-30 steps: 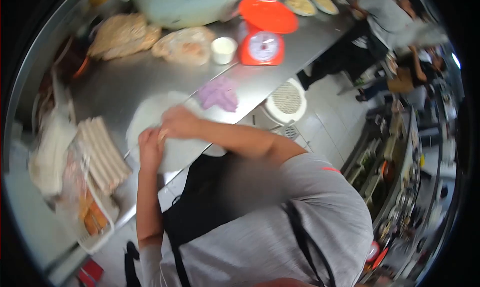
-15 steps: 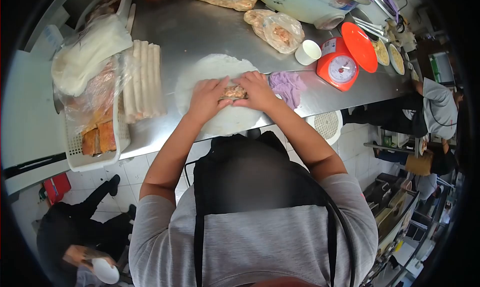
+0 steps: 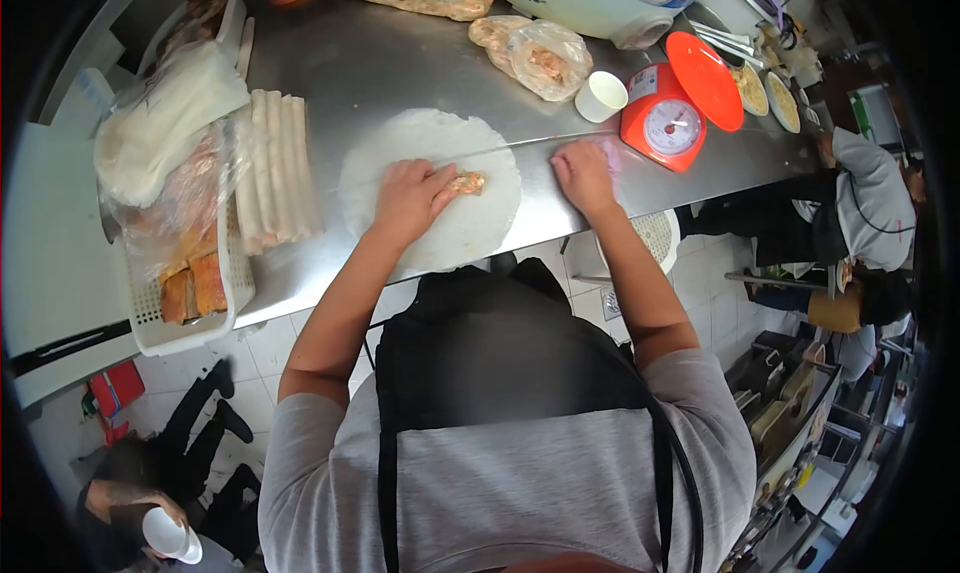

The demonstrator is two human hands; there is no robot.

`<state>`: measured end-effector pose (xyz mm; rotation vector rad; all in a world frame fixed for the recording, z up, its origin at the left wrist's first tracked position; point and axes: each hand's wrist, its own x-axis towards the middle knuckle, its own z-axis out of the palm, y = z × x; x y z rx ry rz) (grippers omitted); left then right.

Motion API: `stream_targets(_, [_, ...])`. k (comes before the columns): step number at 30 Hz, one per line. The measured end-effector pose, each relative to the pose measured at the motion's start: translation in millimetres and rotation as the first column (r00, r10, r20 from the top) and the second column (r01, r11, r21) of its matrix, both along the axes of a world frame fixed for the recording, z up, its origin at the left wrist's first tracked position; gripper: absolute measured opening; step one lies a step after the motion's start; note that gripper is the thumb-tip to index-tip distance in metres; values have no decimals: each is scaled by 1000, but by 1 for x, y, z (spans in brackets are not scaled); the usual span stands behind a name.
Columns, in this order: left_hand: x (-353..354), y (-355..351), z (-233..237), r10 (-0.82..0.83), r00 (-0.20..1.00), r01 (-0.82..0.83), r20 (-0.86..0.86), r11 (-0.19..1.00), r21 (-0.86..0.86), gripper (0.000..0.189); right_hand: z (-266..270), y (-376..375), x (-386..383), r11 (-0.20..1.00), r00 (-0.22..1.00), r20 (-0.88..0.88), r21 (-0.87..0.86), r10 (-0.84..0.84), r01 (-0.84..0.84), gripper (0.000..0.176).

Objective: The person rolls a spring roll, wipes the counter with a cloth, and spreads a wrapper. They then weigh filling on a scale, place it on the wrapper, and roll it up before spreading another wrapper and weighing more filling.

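A thin, round white wrapper sheet (image 3: 480, 143) lies flat on the steel table, with a short log of chopped meat filling (image 3: 467, 183) near its middle. My left hand (image 3: 410, 198) rests over the sheet, its fingers and thumb closed about the left end of the filling. To the right, off the sheet, my right hand (image 3: 584, 176) is closed on a purple cloth (image 3: 611, 155), most of which is hidden beneath it.
Finished white rolls (image 3: 270, 168) lie at left by a white basket (image 3: 243, 273). A red scale (image 3: 662, 123), a paper cup (image 3: 601, 96) and a bag of filling (image 3: 548, 61) stand beyond my right hand. Other people work at lower left and far right.
My right hand has left the filling and moved right onto the purple cloth, which is now bunched under it. My left hand stays at the filling.
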<state>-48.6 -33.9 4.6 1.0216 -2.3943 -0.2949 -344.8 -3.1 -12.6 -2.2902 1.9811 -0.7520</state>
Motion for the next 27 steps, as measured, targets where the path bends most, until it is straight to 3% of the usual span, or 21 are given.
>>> stream_targets(3, [0,3,-6,29,999,-29,-13,1000,-3,28,7,-1,-19,999,999,36,-49,13,-11,14])
stream_targets(6, [-2,3,-6,61,997,-60,-46,998,10,26,25,-1,11,990,999,19,-135,-43,45,16])
stream_targets(7, [-2,4,-6,67,996,-66,-58,998,19,26,33,-2,30,975,999,8,-218,40,-37,19])
stream_targets(10, [-2,6,-7,72,994,-70,-83,997,24,26,31,-6,90,940,908,258,-175,331,-293,14])
stream_targets(14, [-2,6,-11,92,994,-91,-54,995,28,25,4,-8,115,955,908,313,7,279,-296,16])
stream_targets(17, [0,10,-6,76,992,-73,-96,997,31,24,9,-10,107,925,870,346,13,352,-380,24])
stream_targets(20, [-3,8,-10,145,987,-148,-74,988,-35,28,22,-8,118,959,928,248,-26,278,-281,32])
stream_targets(23, [3,1,-13,58,997,-46,-57,982,184,31,7,-10,124,939,940,167,124,299,-320,36])
stream_targets(27, [9,3,-14,43,990,-25,-134,991,135,26,11,-10,117,932,919,172,11,355,-362,29])
